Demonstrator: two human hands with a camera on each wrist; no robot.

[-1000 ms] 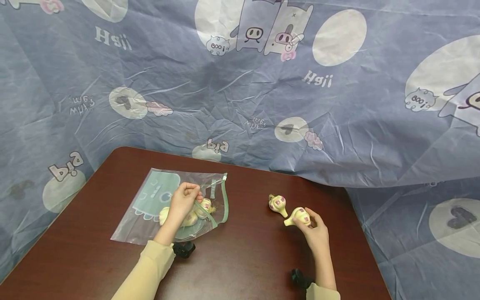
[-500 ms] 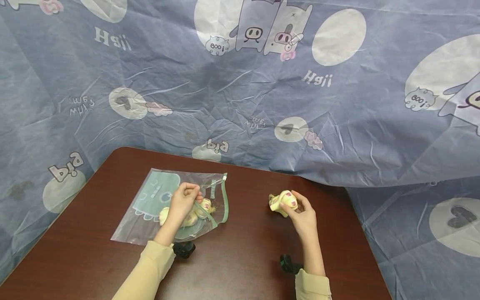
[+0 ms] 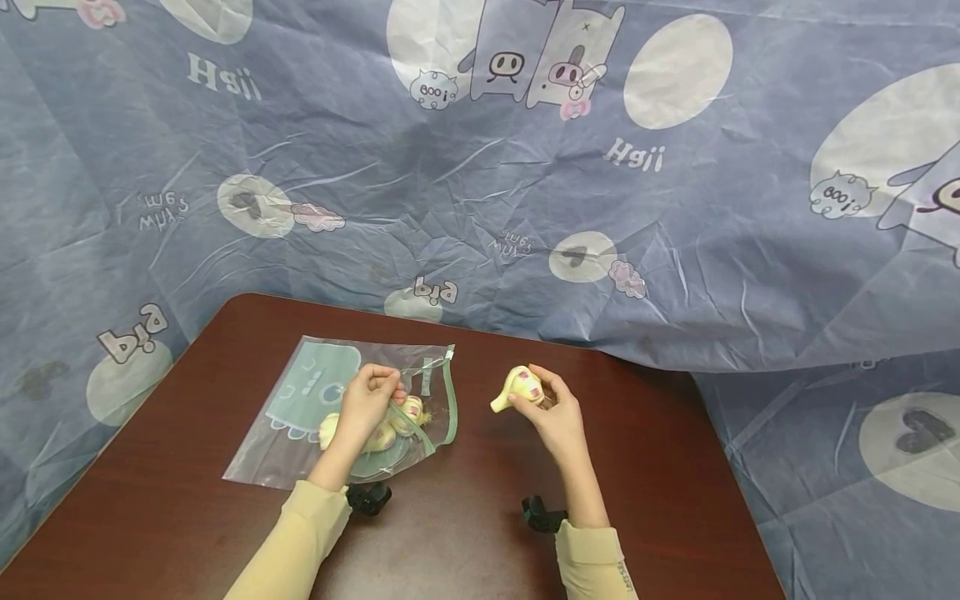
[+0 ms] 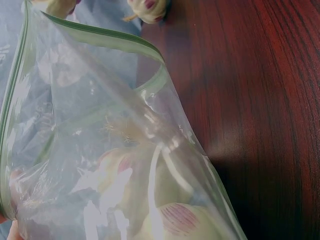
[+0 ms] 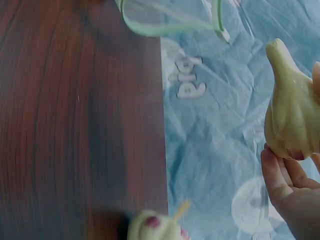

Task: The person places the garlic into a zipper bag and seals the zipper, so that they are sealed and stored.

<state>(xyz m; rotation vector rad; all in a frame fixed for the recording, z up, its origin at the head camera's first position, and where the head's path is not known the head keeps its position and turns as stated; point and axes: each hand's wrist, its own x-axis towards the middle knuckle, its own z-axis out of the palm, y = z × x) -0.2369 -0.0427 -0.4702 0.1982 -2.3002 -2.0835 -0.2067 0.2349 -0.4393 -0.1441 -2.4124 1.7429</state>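
Observation:
In the head view my left hand (image 3: 366, 408) pinches the mouth edge of a clear zip bag (image 3: 251, 454) with green trim. The bag's mouth gapes toward the right. Several garlic bulbs (image 4: 177, 222) lie inside it, partly covered by my left arm. My right hand (image 3: 561, 421) holds another garlic bulb (image 3: 525, 385) by its round body, raised off the table, its stem pointing left toward the bag. One more garlic bulb (image 5: 152, 227) rests on the table, mostly hidden behind my right hand in the head view.
The dark brown wooden table (image 3: 465, 525) has a rounded far-left corner. Blue patterned cloth (image 3: 450, 208) hangs behind it and along its sides. A black wrist camera (image 3: 369, 498) sits at my left wrist and another black camera (image 3: 543, 515) at my right.
My right hand has carried its garlic bulb left and up, passing over the bulb on the table, closer to the bag. My left hand and the bag have stayed put.

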